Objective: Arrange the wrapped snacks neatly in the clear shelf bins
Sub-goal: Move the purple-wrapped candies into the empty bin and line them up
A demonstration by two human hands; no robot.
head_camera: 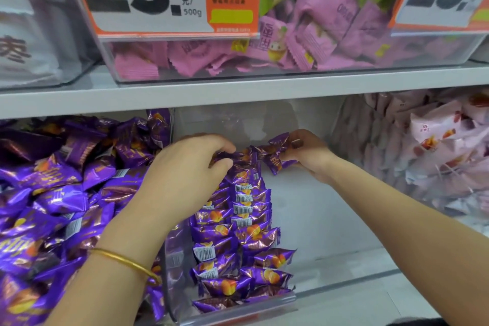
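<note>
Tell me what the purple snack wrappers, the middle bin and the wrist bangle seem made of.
The purple snack wrappers: likely metallised plastic film, glossy; sharp glints on creases, crimped ends. The middle bin: clear rigid plastic, perhaps acrylic; snacks show through its smooth walls. The wrist bangle: gold-coloured metal, polished; thin band with bright highlights, actual alloy unclear.

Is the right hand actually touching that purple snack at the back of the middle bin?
Touching. The head view shows the right hand pinching the purple snack between thumb and fingers, no gap visible.
</note>
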